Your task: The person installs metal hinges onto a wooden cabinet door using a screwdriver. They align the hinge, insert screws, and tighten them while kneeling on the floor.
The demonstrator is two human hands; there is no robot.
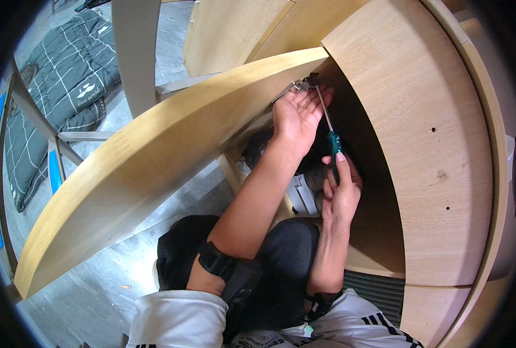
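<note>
The left hand lies palm-up, fingers loosely spread, against a small metal hinge where the smooth pale wooden door meets the cabinet's grained side panel. The right hand pinches the green ribbed handle of a thin screwdriver, whose steel shaft runs up to the hinge. A dark quilted mat lies on the grey floor beyond.
</note>
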